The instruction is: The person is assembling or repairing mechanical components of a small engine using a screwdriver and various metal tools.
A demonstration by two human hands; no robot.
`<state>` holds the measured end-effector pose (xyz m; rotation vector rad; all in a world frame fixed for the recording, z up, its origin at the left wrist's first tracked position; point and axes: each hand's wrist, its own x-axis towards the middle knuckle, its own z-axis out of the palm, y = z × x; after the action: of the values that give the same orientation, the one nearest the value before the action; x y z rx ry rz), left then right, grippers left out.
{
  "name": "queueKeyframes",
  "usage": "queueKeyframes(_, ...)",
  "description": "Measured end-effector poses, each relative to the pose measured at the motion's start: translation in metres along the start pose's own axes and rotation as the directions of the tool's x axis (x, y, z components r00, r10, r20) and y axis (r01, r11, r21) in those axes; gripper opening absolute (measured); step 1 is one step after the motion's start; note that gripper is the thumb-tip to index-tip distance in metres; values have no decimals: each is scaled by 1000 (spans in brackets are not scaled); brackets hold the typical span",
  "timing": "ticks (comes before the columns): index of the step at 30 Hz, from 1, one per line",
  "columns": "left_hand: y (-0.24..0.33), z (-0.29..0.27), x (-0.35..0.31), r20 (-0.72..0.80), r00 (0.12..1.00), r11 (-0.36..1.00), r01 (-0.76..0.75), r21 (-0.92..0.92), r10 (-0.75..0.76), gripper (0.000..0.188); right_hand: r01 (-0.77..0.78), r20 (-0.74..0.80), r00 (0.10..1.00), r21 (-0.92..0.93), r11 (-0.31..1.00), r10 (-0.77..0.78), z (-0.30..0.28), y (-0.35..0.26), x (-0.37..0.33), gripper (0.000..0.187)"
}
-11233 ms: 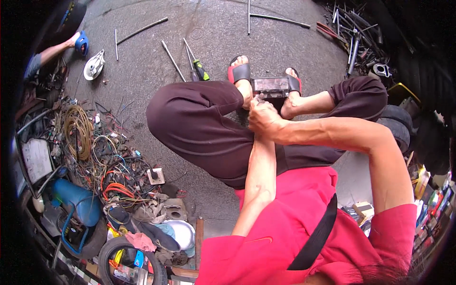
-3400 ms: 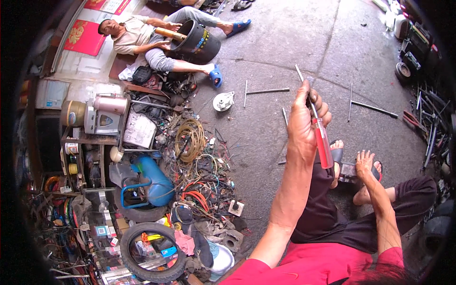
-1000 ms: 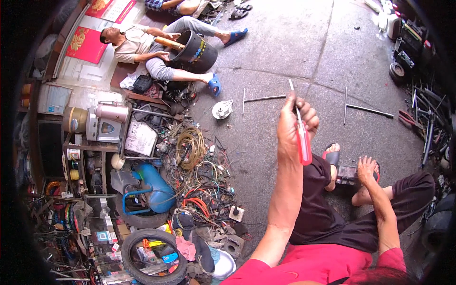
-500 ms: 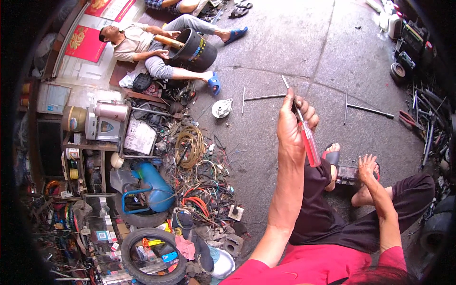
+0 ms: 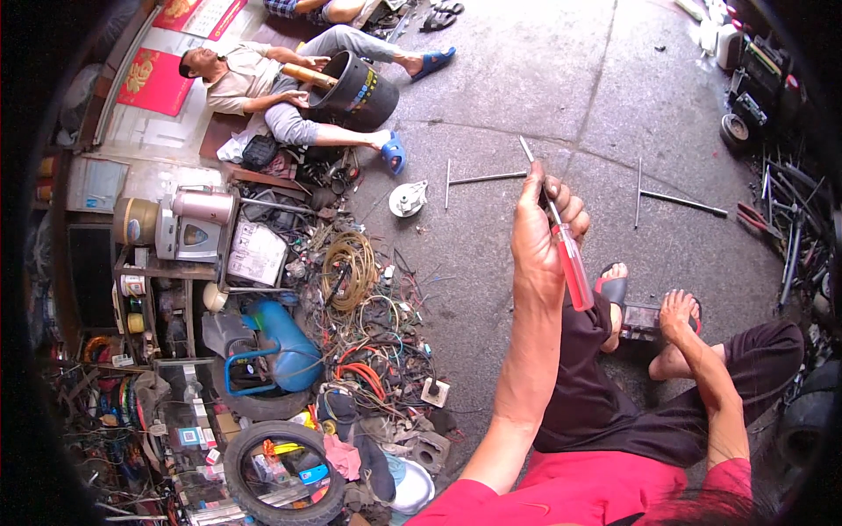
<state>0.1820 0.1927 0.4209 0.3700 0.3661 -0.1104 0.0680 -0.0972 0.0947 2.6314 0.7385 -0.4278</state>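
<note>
Left hand (image 5: pixel 548 223) is closed round the shank of a screwdriver (image 5: pixel 574 272), red handle hanging below the palm, apparently a grip for holding rather than turning. Right hand (image 5: pixel 677 316) lies loosely flat, fingers slightly spread, at the right end of a dark box (image 5: pixel 640 323); contact cannot be confirmed. Left foot (image 5: pixel 612 331) and right foot (image 5: pixel 671 362) flank the box, presumably steadying it. Farther out lie two T-shaped bars (image 5: pixel 684 203), then a black bucket (image 5: pixel 373 96) between a seated person's (image 5: pixel 246 83) legs. Against the earliest frame, the hands are now well apart; since the latest, little differs.
</note>
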Motion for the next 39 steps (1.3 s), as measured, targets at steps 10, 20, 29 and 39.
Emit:
queueKeyframes(10, 0, -3, -14, -40, 994, 992, -95, 79, 98, 30, -74, 389, 921, 123, 990, 21, -73, -2, 29, 31)
queueKeyframes(20, 24, -1, 6, 130, 983, 992, 124, 35, -128, 26, -58, 173, 984, 111, 992, 38, -49, 1, 18, 44)
queueKeyframes(29, 19, -6, 4, 208, 957, 979, 198, 52, -204, 29, 87, 224, 974, -209, 974, -39, -67, -17, 12, 47)
queueKeyframes(39, 18, -2, 9, 212, 952, 976, 212, 58, -220, 28, 4, 301, 952, -185, 983, 53, -67, -4, 44, 51)
